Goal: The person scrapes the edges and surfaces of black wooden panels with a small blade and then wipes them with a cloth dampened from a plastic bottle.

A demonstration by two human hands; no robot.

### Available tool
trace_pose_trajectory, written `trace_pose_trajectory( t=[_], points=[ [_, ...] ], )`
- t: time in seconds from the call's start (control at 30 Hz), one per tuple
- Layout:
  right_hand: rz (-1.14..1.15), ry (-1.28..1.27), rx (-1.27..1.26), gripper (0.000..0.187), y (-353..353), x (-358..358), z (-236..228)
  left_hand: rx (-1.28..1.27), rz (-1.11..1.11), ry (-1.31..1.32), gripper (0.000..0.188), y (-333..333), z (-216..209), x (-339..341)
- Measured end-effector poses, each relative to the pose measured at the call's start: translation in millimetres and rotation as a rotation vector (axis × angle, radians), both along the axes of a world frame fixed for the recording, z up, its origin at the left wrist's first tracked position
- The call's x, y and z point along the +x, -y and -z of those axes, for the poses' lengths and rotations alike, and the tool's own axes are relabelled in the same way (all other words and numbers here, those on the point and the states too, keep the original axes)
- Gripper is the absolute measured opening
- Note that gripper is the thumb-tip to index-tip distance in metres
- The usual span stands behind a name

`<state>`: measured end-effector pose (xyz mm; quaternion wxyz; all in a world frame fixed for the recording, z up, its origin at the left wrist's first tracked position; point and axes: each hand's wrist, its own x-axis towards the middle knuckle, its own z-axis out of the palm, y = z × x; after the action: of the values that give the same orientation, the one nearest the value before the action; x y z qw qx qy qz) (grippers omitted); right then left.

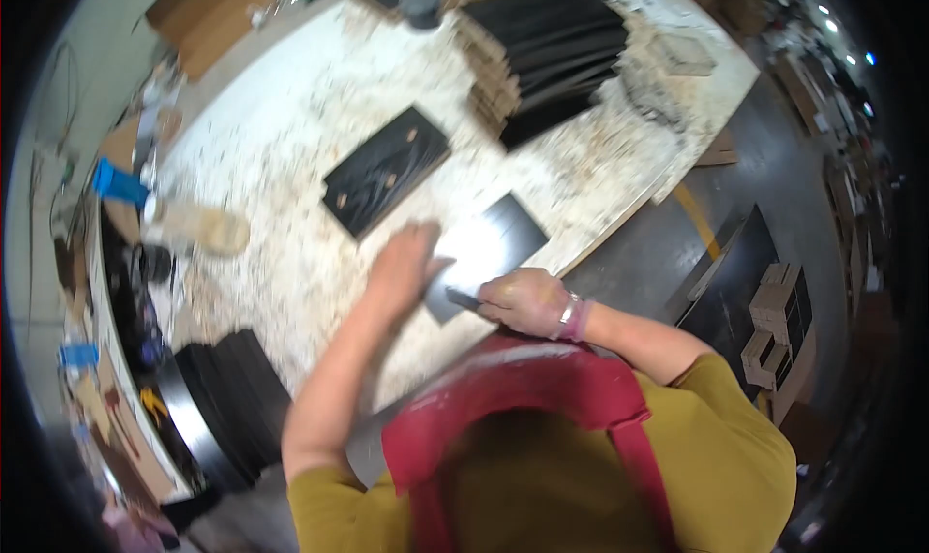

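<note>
Panel [515, 229], dark and glossy, lies on the table [281, 118] near its edge, just beside a black board [382, 171]. The left hand [402, 263], thumb and fingers apart, is at its left side; the right hand [527, 299] grips a small dark tool [464, 299].

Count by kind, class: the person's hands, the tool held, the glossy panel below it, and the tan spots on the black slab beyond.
Hands: 2 (left hand, right hand)
Tool: 1
Panel: 1
Tan spots: 3
Total: 7
</note>
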<state>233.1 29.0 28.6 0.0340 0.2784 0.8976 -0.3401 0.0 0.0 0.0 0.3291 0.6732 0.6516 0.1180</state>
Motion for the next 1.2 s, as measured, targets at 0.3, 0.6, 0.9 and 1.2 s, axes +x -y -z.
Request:
trace_pose_trajectory(
  t=[0.3, 0.6, 0.9, 1.2],
  points=[
    [0.732, -0.18, -0.099, 0.025, -78, 112, -29, 0.588, -0.051, 0.005, 0.082, -23, -55, 32],
    [0.715, -0.348, 0.594, 0.024, -188, 65, -163, 0.855, -0.083, -0.007, 0.117, -181, -145, 24],
    [0.379, -0.363, 0.659, 0.013, -193, -14, -160, 0.726, -0.133, 0.362, 0.122, -199, -134, 37],
    [0.362, -0.136, 0.725, 0.013, -230, 12, -158, 0.636, -0.214, 0.391, 0.113, -201, -143, 46]
  ],
)
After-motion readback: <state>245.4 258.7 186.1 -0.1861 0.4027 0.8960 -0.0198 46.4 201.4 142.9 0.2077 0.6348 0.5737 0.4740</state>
